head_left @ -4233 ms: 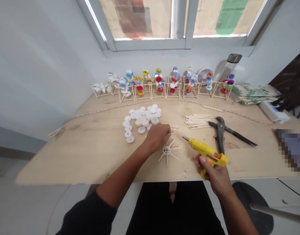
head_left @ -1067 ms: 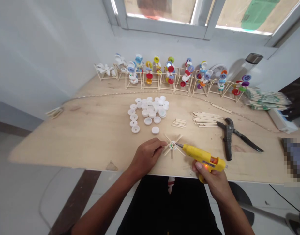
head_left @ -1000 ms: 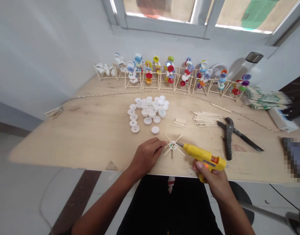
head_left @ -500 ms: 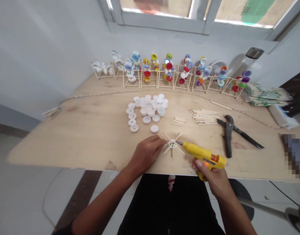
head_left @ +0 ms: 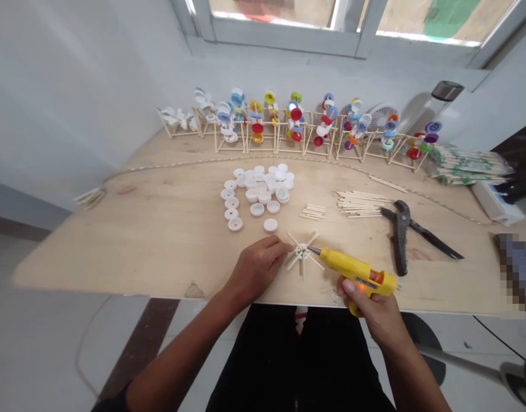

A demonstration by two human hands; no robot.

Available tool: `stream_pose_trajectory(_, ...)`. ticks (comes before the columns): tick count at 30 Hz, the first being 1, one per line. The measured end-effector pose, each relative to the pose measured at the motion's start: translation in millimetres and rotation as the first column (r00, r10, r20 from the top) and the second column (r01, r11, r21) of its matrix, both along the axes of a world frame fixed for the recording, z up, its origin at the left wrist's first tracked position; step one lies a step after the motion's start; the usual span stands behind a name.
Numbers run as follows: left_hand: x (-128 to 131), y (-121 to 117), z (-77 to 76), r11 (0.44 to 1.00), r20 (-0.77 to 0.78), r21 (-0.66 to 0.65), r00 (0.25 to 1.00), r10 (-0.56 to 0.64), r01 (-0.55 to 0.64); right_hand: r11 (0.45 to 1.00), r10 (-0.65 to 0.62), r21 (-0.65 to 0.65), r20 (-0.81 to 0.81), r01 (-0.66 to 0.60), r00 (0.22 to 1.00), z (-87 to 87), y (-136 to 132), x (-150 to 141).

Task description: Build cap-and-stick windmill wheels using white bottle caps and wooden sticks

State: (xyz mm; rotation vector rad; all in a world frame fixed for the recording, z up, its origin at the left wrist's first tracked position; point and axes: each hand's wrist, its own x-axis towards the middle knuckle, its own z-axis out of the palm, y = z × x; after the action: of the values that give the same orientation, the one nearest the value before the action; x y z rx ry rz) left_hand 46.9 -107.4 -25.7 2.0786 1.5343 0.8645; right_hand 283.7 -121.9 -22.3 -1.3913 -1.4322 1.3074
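Observation:
My right hand (head_left: 372, 309) is wrapped round the handle of a yellow hot glue gun (head_left: 353, 268), whose small orange light glows. The gun's metal nozzle points left and reaches the middle of a white bottle cap with sticks (head_left: 303, 252). Thin wooden sticks spread out from that cap like spokes, flat on the table. My left hand (head_left: 263, 264) rests on the wood with its fingers closed at the left edge of this piece, steadying it. Its fingertips hide what lies beneath them. Behind the piece lies a single white cap (head_left: 270, 225).
Several white bottle caps (head_left: 263, 186) lie in a cluster. Short sticks (head_left: 313, 212), longer sticks (head_left: 361, 205) and black-handled cutters (head_left: 401, 237) lie to the right. A row of stick frames (head_left: 263, 140) with coloured cap wheels lines the back, near a bottle (head_left: 434, 109).
Almost nothing differs. Both hands, the glue gun and the spoked piece keep their places, with only a very slight shift of the camera view.

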Motion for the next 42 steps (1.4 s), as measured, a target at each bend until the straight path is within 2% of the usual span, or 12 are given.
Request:
stream_pose_trajectory(10, 1.2, 0.4, 2.0, 1.000, 0.009, 0.003, 1.000, 0.005, -0.005, 1.000, -0.003, -0.025, -0.008, 0.003, 1.000, -0.1, -0.6, 0.5)
stream_pose_trajectory(15, 1.2, 0.6, 1.4, 1.000, -0.035, 0.025, 0.999, -0.004, 0.005, 0.999, -0.009, -0.052, -0.013, 0.008, 1.000, -0.2, -0.5, -0.2)
stream_pose_trajectory(27, 2.4, 0.6, 2.2, 0.998, -0.098, 0.063, 0.995, 0.008, -0.002, 1.000, -0.006, -0.011, -0.029, 0.006, 1.000, 1.5, -0.4, -0.7)
stream_pose_trajectory(42, 2.9, 0.9, 1.8, 0.998, -0.156, 0.065, 0.988, 0.013, -0.003, 1.000, -0.003, -0.030, -0.024, 0.003, 1.000, -1.5, 0.0, 0.1)
